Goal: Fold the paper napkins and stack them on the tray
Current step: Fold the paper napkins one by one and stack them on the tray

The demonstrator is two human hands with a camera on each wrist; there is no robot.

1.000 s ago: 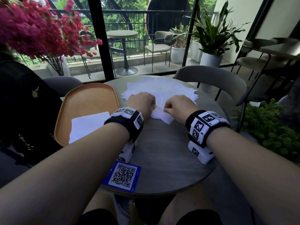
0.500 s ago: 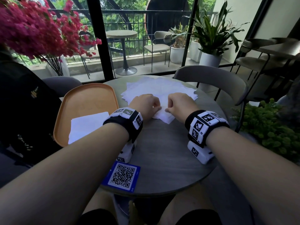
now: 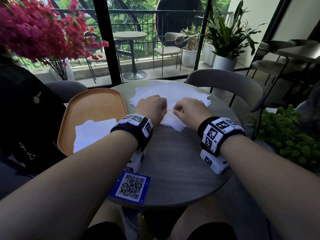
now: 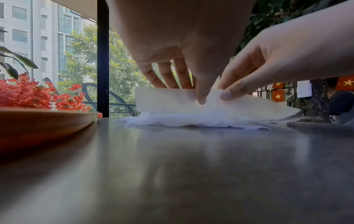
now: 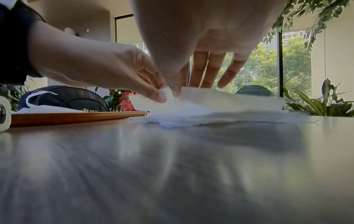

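Both hands pinch the near edge of the top paper napkin, raised off the loose pile.

Head view: the left hand [image 3: 152, 108] and right hand [image 3: 188, 110] sit knuckles-up and close together over the napkin pile [image 3: 171, 91] on the bench [image 3: 173, 161]; the orange tray [image 3: 93, 108], left of the left hand, already carries a folded napkin [image 3: 93, 134]. Left wrist view: thumbs and fingertips [image 4: 201, 97] pinch the top paper napkin [image 4: 164, 100], which sags limply between them; it looks thin, light and easily torn, so I judge corner-and-edge pinches safest. Right wrist view: the same sheet [image 5: 229, 98] lifts free of the pile, thumbs meeting near its middle.
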